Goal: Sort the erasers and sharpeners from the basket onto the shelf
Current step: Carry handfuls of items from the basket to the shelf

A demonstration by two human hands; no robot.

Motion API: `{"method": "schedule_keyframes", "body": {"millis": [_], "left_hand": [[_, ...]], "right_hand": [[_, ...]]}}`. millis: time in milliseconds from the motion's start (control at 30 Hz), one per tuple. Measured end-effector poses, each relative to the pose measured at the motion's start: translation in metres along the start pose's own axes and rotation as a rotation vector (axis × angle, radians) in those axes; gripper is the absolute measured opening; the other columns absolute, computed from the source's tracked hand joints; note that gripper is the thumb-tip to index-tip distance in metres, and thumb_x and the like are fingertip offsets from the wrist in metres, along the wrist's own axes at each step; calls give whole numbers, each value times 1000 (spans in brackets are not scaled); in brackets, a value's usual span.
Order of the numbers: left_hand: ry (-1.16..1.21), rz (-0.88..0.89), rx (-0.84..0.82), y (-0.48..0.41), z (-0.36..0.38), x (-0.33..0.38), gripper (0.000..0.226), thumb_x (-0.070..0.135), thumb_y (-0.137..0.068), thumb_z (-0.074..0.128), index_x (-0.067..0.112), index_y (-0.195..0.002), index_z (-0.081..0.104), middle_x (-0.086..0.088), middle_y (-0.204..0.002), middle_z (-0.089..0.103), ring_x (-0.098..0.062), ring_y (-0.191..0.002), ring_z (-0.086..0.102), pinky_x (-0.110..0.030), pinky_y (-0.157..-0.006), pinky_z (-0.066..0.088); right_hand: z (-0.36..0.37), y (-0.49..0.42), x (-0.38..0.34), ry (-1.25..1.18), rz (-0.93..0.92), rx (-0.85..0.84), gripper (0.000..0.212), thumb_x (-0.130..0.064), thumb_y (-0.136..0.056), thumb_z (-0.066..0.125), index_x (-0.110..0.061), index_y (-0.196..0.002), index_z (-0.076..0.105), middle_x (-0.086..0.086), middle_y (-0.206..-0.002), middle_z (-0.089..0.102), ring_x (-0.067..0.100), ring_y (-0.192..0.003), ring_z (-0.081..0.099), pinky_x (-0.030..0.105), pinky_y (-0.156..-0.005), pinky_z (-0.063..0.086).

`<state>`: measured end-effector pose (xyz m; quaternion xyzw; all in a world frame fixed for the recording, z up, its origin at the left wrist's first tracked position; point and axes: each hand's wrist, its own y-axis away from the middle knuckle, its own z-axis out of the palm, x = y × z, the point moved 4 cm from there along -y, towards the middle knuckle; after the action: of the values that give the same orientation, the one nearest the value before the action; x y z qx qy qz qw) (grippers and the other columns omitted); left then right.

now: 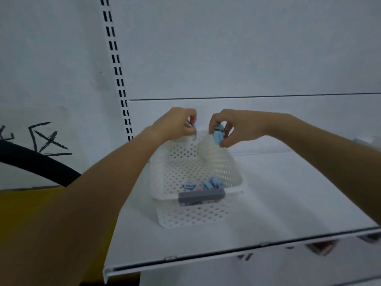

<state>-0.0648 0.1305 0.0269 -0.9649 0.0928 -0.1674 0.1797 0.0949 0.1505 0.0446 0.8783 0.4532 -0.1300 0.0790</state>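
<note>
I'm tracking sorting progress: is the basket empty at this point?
No, a grey block and some blue pieces lie inside the basket.

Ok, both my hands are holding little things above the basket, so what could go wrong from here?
The right hand only pinches the blue piece by its fingertips, so it could slip and fall back into the basket. With the left hand also gripping a small item, nothing steadies the basket; a bumped forearm might slide it along the shelf.
</note>
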Motion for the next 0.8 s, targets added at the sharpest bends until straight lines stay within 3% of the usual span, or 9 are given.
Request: {"method": "schedule_keyframes", "body": {"millis": [100,233,367,500,600,700,800], "left_hand": [[-5,49,18,-14,1,40,16,24,-89,57,15,-78,50,12,-62,46,-7,-57,42,-16,-52,33],[11,126,0,-35,19,110,19,23,-89,57,15,-75,48,14,-58,47,-4,-51,41,-17,-50,33],[11,198,-29,-59,55,190,16,24,-88,57,15,-77,49,13,-60,48,-5,-52,43,-13,-48,32],[23,280,-70,-79,101,275,14,23,-88,57,16,-78,50,8,-63,49,-17,-64,44,-16,-51,32],[53,347,-93,-94,140,337,10,21,-88,57,16,-81,52,2,-71,50,-18,-70,44,-12,-51,31],[70,411,-189,-107,186,389,8,12,-83,57,17,-81,50,-1,-75,51,-19,-74,45,-22,-57,34],[86,473,-257,-121,230,436,12,18,-86,56,18,-76,49,1,-73,50,-19,-73,45,-25,-63,36]], "right_hand": [[-13,35,29,6,61,39,32,-21,-75,71,-32,-99,53,3,-112,48,22,-93,59,43,-89,50],[-21,93,77,45,151,40,32,-20,-74,71,-35,-95,52,5,-111,49,24,-91,59,44,-89,49],[-25,163,133,74,242,36,32,-21,-74,71,-34,-96,51,5,-111,49,21,-88,57,37,-85,49],[-21,236,192,94,340,19,31,-23,-76,70,-34,-97,50,2,-105,46,16,-81,53,33,-79,48],[-14,292,236,102,417,15,31,-24,-77,69,-32,-100,50,4,-109,46,20,-90,53,36,-82,48],[-3,341,277,85,508,-7,34,-27,-77,68,-32,-107,51,2,-114,45,18,-95,53,36,-87,48],[2,387,319,73,611,-4,36,-31,-78,68,-32,-108,49,2,-113,44,20,-98,50,38,-89,47]]}}
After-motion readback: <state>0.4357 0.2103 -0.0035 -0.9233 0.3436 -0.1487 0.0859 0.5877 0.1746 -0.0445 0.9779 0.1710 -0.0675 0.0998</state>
